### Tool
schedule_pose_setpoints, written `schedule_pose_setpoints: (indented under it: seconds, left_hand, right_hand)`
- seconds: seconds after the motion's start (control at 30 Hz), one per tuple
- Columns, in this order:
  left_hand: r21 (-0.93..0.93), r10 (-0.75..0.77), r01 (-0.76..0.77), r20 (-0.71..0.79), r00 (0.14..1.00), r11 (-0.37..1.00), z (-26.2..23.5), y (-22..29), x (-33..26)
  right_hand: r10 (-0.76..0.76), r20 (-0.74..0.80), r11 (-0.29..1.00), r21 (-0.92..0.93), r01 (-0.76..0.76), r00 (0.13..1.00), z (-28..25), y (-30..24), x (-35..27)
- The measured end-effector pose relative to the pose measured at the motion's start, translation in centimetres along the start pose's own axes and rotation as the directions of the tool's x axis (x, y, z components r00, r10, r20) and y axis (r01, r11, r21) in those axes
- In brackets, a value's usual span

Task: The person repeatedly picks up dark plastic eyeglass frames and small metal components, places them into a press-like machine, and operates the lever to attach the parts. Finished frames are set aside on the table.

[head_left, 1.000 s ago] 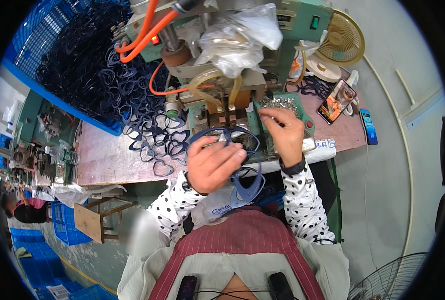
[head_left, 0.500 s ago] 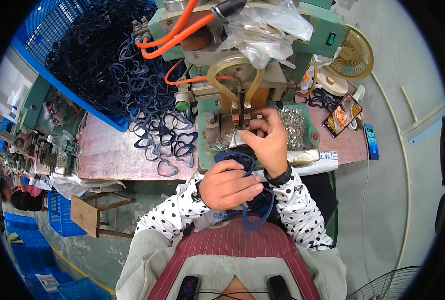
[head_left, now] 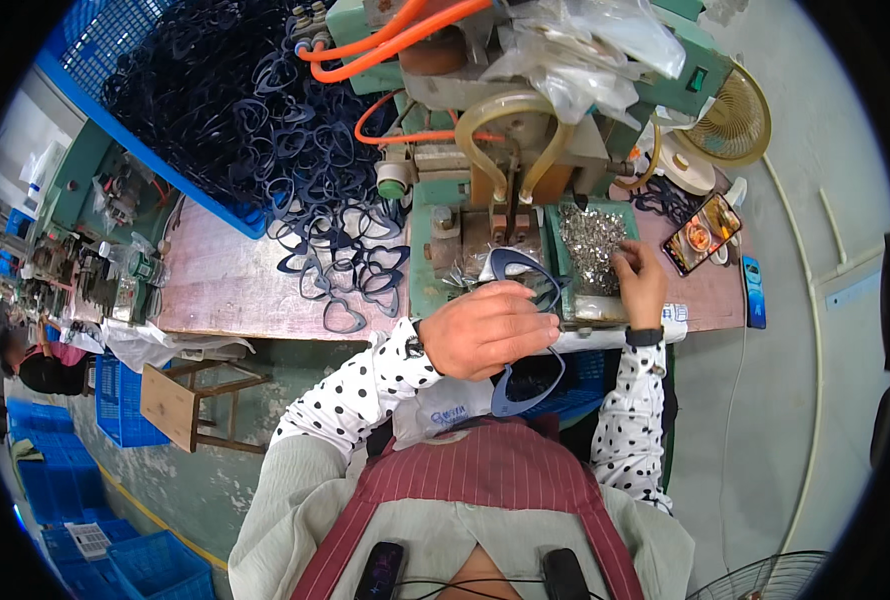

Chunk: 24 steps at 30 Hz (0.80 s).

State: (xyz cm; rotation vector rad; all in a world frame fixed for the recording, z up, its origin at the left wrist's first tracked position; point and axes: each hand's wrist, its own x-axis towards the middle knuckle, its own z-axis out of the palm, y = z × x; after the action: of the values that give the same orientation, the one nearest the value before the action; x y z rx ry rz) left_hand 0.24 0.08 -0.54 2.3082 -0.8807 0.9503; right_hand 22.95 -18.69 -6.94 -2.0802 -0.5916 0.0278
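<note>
I have the desk (head_left: pixel 235 290) across the middle of my view, with a blue crate (head_left: pixel 235 217) heaped with dark strips at its upper left. The green and grey press (head_left: pixel 530 128) stands in the centre, and many loose loops lie on the desk to its left. Beside the press, at its right, sits a green tray (head_left: pixel 625 215) with a phone (head_left: pixel 702 235) further right. My left hand (head_left: pixel 490 332) is in front of the press, its grip clamped on navy loops (head_left: pixel 505 402), one showing above the fingers and one below; I cannot tell whether they join. My right hand (head_left: pixel 643 285) is at the tray's right edge, thumb and fingers bent in a pinch; I cannot tell whether its grip is together on anything. Half a second ago it was at the press; now I judge its work has shifted to the shiny metal bits (head_left: pixel 590 245), while the left hand has brought the loops nearer the press.
</note>
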Motion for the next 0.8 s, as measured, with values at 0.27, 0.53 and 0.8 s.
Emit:
schedule_pose_setpoints:
  seconds: [0.27,0.53,0.8]
  left_hand:
    - [-0.055,-0.015,0.013,-0.035,0.999,0.998,0.0,0.0,-0.2]
    - [0.395,-0.181,0.318,-0.346,0.921,0.862,-0.5,0.0,-6.3]
    - [0.554,-0.831,0.825,-0.506,0.23,-0.109,-4.7,-2.9,-20.5]
  right_hand:
    - [-0.224,-0.019,0.876,-0.442,0.193,0.974,2.5,1.4,-0.9]
    - [-0.245,-0.232,0.969,-0.082,0.232,0.941,2.3,-0.2,-1.1]
    - [-0.2,-0.306,0.98,-0.041,0.197,0.931,3.0,0.4,-1.3]
